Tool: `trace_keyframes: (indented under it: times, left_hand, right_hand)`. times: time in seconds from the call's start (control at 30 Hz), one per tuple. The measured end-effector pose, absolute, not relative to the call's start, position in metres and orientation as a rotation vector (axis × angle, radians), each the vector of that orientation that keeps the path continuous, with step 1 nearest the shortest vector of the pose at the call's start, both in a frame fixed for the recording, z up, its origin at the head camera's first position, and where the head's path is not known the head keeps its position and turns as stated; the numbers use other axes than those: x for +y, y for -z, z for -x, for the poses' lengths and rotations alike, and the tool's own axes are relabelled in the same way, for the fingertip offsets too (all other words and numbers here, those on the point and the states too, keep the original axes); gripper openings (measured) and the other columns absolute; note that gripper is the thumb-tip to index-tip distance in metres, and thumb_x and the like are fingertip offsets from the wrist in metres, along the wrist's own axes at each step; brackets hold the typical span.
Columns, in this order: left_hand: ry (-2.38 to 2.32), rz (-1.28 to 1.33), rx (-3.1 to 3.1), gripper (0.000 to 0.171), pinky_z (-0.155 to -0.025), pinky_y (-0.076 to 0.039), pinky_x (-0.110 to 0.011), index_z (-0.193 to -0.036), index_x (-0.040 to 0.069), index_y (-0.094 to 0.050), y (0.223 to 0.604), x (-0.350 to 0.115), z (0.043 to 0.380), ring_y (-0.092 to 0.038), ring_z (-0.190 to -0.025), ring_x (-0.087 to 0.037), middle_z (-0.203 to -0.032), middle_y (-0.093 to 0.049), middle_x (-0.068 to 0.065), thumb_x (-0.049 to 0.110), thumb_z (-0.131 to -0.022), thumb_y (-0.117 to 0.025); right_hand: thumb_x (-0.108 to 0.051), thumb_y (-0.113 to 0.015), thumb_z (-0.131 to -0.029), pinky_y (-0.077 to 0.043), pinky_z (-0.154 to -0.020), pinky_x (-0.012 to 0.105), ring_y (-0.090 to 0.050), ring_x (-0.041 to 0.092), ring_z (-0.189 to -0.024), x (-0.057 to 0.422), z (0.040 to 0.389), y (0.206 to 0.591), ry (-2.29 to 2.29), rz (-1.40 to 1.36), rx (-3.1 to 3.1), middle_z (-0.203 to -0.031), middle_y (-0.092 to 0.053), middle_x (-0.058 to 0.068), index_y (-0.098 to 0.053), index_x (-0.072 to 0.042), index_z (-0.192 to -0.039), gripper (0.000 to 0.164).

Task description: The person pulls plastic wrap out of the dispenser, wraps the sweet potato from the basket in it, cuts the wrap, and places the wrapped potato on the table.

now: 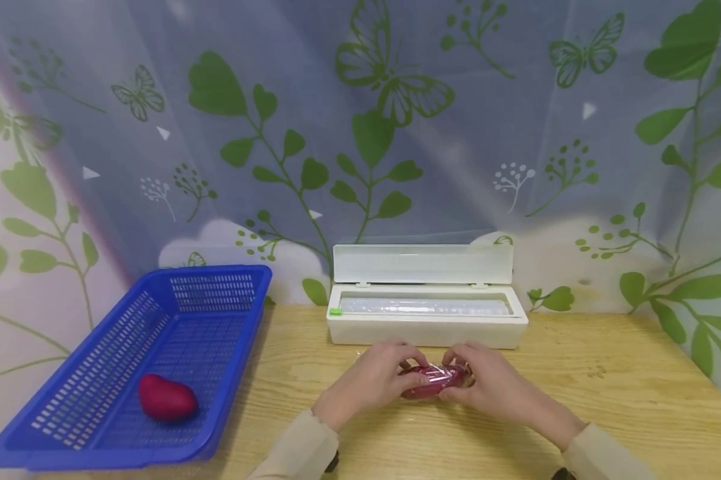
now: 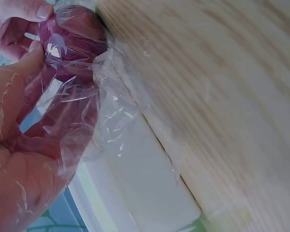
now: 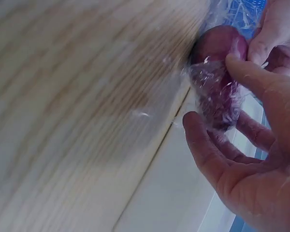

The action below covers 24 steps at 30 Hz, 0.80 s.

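A glossy dark red mango-shaped fruit (image 1: pixel 435 381), wrapped in clear cling film (image 2: pixel 118 106), lies between both hands near the wooden tabletop. My left hand (image 1: pixel 381 379) holds its left end, the thumb against the fruit; loose film drapes over the fingers in the left wrist view. At the other end, my right hand (image 1: pixel 492 385) has its thumb pressed on the fruit and its fingers curled around the tip. Crinkled film covers that tip in the right wrist view. Just behind the hands stands a white cling film box (image 1: pixel 426 332) with its lid raised and a roll inside.
To the left is a blue plastic basket (image 1: pixel 207 340), holding another red fruit (image 1: pixel 167 399) without visible film. A small green piece (image 1: pixel 335 311) sits on the white box's left front edge. A patterned curtain (image 1: pixel 444 167) hangs behind the wooden table (image 1: pixel 624 387).
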<state>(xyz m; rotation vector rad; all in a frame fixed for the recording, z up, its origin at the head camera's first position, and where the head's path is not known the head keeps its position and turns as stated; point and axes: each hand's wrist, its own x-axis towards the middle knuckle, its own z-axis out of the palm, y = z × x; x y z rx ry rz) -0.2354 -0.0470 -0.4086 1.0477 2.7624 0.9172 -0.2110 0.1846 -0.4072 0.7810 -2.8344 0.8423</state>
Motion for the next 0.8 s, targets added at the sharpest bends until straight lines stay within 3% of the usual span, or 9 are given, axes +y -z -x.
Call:
trace_keyframes:
  times: [0.27,0.4,0.57,0.67,0.8]
  left_hand:
    - [-1.004,-0.940,2.702,0.031,-0.085,-0.055,-0.020,-0.120,0.013,-0.071,0.410,-0.064,0.242,-0.067,-0.098,-0.005,-0.115,-0.073,0.001,0.034,-0.098,-0.068]
    - [-0.967,-0.845,2.744,0.037,-0.094,-0.056,-0.032,-0.123,0.014,-0.070,0.409,-0.077,0.243,-0.067,-0.108,-0.015,-0.121,-0.072,-0.001,0.039,-0.097,-0.068]
    - [-0.870,-0.786,2.804,0.036,-0.100,-0.055,-0.045,-0.125,0.012,-0.069,0.406,-0.094,0.241,-0.065,-0.117,-0.026,-0.127,-0.069,-0.006,0.034,-0.096,-0.070]
    - [-0.815,-0.791,2.816,0.031,-0.093,-0.057,-0.040,-0.121,0.012,-0.071,0.407,-0.099,0.241,-0.067,-0.106,-0.022,-0.119,-0.070,-0.007,0.030,-0.096,-0.070]
    - [-0.762,-0.808,2.796,0.024,-0.081,-0.055,-0.029,-0.116,0.013,-0.074,0.409,-0.099,0.238,-0.064,-0.090,-0.011,-0.106,-0.072,-0.002,0.027,-0.097,-0.069]
  right_hand:
    - [-0.031,-0.090,-0.075,-0.053,-0.074,0.024,-0.062,0.006,-0.088,0.188,0.215,0.412,-0.869,-0.825,-2.905,-0.098,-0.068,-0.003,-0.065,-0.014,-0.101,0.040]
    - [-0.031,-0.087,-0.080,-0.052,-0.070,0.022,-0.062,0.001,-0.082,0.189,0.214,0.414,-1.001,-0.858,-2.930,-0.094,-0.073,-0.004,-0.063,-0.013,-0.106,0.039]
    - [-0.035,-0.082,-0.086,-0.054,-0.065,0.023,-0.066,0.005,-0.079,0.195,0.214,0.414,-1.275,-0.803,-2.983,-0.093,-0.075,-0.001,-0.061,-0.011,-0.114,0.043]
    - [-0.032,-0.080,-0.089,-0.058,-0.065,0.026,-0.068,0.010,-0.077,0.201,0.216,0.415,-1.516,-0.785,-2.986,-0.090,-0.074,0.002,-0.064,-0.004,-0.113,0.040]
    - [-0.024,-0.074,-0.095,-0.063,-0.072,0.032,-0.072,0.020,-0.084,0.207,0.218,0.417,-1.823,-0.707,-2.981,-0.100,-0.071,0.011,-0.066,0.006,-0.116,0.038]
